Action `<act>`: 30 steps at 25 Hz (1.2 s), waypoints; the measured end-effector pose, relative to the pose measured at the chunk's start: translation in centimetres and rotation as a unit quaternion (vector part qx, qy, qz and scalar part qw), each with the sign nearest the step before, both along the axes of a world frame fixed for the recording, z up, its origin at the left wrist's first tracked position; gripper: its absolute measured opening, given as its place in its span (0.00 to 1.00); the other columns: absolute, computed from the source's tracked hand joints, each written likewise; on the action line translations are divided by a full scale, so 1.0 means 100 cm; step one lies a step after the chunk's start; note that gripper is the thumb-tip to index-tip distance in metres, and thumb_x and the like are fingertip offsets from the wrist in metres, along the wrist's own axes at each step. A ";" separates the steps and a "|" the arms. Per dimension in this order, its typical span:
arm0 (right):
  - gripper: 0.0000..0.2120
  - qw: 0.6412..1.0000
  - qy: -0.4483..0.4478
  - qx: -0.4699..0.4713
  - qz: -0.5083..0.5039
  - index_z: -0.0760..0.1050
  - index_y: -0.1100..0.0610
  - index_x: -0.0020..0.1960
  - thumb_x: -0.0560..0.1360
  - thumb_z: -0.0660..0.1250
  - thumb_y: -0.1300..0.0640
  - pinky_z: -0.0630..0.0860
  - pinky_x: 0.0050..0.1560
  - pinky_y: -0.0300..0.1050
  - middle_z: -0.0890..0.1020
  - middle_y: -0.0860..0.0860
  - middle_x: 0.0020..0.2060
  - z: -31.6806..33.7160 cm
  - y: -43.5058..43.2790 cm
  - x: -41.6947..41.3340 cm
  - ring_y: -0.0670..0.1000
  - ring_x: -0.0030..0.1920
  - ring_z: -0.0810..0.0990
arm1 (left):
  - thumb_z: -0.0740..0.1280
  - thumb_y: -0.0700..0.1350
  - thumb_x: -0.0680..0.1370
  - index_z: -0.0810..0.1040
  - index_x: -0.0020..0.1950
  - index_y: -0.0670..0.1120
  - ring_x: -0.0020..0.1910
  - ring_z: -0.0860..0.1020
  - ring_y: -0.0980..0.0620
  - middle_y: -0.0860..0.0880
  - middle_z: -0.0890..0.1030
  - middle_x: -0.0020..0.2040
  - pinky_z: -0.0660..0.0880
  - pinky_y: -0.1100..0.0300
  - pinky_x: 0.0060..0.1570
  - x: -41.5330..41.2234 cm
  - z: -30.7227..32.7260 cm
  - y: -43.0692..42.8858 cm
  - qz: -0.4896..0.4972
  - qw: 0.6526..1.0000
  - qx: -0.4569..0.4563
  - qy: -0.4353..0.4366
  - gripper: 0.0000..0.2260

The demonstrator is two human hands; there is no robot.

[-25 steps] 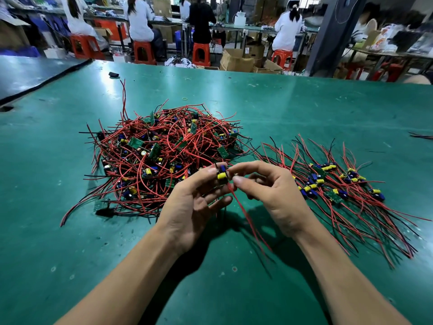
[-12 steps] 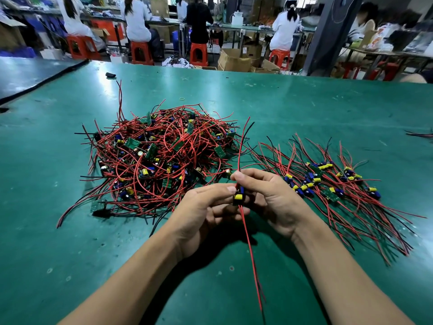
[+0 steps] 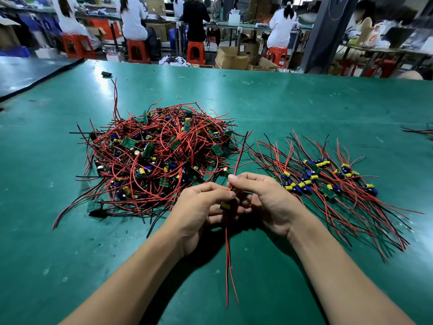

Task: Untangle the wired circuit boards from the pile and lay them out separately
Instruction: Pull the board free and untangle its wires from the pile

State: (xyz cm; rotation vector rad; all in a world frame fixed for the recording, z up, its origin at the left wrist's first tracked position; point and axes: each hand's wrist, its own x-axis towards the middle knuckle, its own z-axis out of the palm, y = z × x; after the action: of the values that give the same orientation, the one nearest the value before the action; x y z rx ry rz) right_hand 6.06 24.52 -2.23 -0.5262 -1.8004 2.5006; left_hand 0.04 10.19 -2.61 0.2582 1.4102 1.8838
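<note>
Green matting covered the broad worktable (image 3: 304,102), which filled most of the frame. On it, left of centre, sat the tangled pile of wired circuit boards (image 3: 154,158), a mound of red and black leads with green boards and yellow and blue components poking through. To the right of centre lay the sorted boards (image 3: 328,184), spread flat in a loose row with their leads fanned out toward the upper left and lower right. Between the two groups, just below centre, the left hand (image 3: 201,207) curled its fingers around one small circuit board (image 3: 225,205), holding it above the table. The right hand (image 3: 264,198) pinched that board's upper leads (image 3: 239,158) between thumb and forefinger, just above the left fingertips. Two red lower leads (image 3: 226,266) hung down toward the bottom of the frame. A yellow rubber band (image 3: 179,97) lay beyond the pile.
</note>
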 end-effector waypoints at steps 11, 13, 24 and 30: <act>0.08 0.997 -0.019 0.071 0.015 0.83 0.57 0.44 0.77 0.71 0.53 0.63 0.24 0.37 0.78 0.51 0.30 -0.009 -0.002 -0.002 0.46 0.26 0.73 | 0.66 0.36 0.78 0.81 0.46 0.36 0.27 0.81 0.48 0.39 0.83 0.35 0.79 0.61 0.27 0.004 0.000 0.004 0.036 0.998 -0.043 0.021 0.05; 0.09 0.997 -0.015 0.073 -0.005 0.84 0.59 0.44 0.78 0.71 0.53 0.63 0.22 0.35 0.78 0.52 0.29 -0.011 -0.003 -0.005 0.46 0.24 0.72 | 0.66 0.35 0.79 0.79 0.48 0.35 0.27 0.81 0.47 0.39 0.82 0.35 0.79 0.60 0.27 0.005 0.000 0.006 0.048 0.998 -0.045 0.021 0.04; 0.18 0.977 0.022 -0.043 -0.206 0.83 0.60 0.38 0.82 0.65 0.52 0.56 0.17 0.34 0.67 0.46 0.27 -0.010 0.016 -0.015 0.42 0.20 0.59 | 0.66 0.36 0.79 0.77 0.42 0.41 0.26 0.78 0.49 0.45 0.78 0.33 0.74 0.62 0.23 0.006 0.004 0.005 -0.029 0.996 -0.061 0.061 0.06; 0.18 0.955 0.020 -0.209 -0.210 0.80 0.62 0.40 0.82 0.63 0.53 0.55 0.15 0.34 0.66 0.48 0.26 0.001 0.023 -0.011 0.42 0.18 0.57 | 0.66 0.36 0.78 0.77 0.43 0.40 0.26 0.76 0.48 0.44 0.78 0.32 0.74 0.60 0.25 0.004 0.003 0.003 -0.056 0.994 -0.064 0.065 0.04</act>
State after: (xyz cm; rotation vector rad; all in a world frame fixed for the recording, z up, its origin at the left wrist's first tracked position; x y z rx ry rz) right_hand 4.96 26.79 -2.11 -0.7680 -0.9981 2.5423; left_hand 0.45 10.48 -2.34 0.3950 1.5647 1.7047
